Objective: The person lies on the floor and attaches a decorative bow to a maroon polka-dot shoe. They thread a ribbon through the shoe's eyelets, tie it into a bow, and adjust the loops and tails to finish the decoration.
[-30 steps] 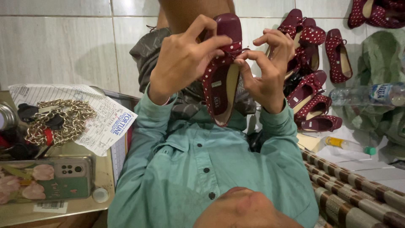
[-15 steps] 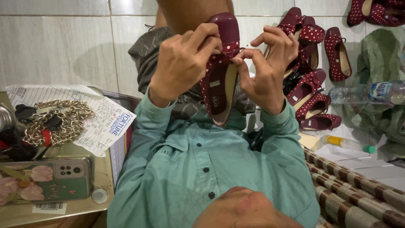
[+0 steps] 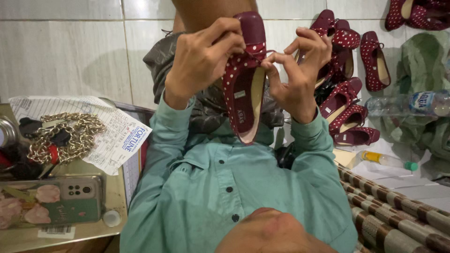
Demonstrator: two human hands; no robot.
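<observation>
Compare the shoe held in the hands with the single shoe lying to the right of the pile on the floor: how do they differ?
The held shoe is gripped by the left hand and right hand above the lap; the floor shoe lies alone and untouched on the tile. The held shoe's glossy plain toe cap shows, while the floor shoe's toe looks dotted. Both are dark red flats with white dots and pale insoles.

Home shoe workshop: matching red flats piled on tiled floor
</observation>
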